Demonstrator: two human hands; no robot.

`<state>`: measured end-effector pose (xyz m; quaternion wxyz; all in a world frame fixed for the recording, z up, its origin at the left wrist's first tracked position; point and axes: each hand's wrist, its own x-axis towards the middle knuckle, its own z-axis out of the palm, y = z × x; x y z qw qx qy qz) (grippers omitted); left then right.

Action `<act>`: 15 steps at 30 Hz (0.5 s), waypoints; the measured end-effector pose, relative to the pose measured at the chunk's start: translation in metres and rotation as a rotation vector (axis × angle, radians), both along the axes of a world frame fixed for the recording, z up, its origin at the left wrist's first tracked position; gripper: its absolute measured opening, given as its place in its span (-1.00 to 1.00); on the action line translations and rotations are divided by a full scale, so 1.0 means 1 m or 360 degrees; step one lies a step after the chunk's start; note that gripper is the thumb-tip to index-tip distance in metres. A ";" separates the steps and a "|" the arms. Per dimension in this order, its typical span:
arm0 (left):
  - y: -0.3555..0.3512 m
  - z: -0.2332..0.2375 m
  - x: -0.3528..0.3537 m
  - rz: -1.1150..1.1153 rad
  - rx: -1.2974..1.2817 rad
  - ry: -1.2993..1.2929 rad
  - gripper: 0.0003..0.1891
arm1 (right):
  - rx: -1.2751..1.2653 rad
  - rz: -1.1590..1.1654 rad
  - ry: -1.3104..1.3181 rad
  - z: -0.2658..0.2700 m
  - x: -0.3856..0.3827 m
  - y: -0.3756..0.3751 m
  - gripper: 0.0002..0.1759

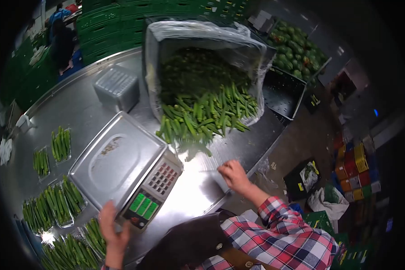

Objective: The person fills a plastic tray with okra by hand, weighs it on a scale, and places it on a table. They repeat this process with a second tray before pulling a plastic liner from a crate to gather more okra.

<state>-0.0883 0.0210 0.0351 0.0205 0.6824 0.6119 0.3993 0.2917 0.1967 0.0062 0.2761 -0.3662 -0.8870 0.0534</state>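
My left hand (112, 229) is at the near left corner of the weighing scale (121, 157), slightly blurred, thumb and fingers apart, holding nothing. The scale's metal plate carries only a brownish smear, and its display (143, 206) glows green. Right of the scale, my right hand (233, 175) has its fingers closed on the edge of what looks like a clear plastic tray (215, 181), low over the shiny table. Beyond it, green okra pods (202, 114) spill from a plastic-lined crate (153, 67) tipped toward me.
Packed trays of okra (54, 204) lie at the left of the metal table (87, 117). A stack of clear trays (117, 87) stands behind the scale. Green crates (105, 29) rise at the back, near a person (62, 40). A crate of green produce (294, 49) is at back right.
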 end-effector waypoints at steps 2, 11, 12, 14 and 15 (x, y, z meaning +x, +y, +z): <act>0.036 -0.010 0.054 -0.0464 0.0031 -0.0073 -0.34 | -0.0136 -0.0035 -0.0030 -0.024 0.029 -0.020 -0.74; 0.094 -0.092 0.198 -0.0600 -0.0698 0.0503 -0.56 | -0.0691 0.0313 0.0013 -0.066 0.082 -0.022 -0.72; 0.089 -0.108 0.202 -0.0568 -0.0762 0.0549 -0.60 | -0.0767 0.0195 0.0050 -0.070 0.086 -0.009 -0.71; 0.078 -0.121 0.213 -0.0541 -0.0814 0.0544 -0.70 | -0.0925 -0.0050 0.0117 -0.078 0.085 0.022 -0.69; 0.074 -0.122 0.221 -0.0522 -0.0824 0.0487 -0.71 | -0.0998 -0.0224 0.0184 -0.072 0.077 0.046 -0.68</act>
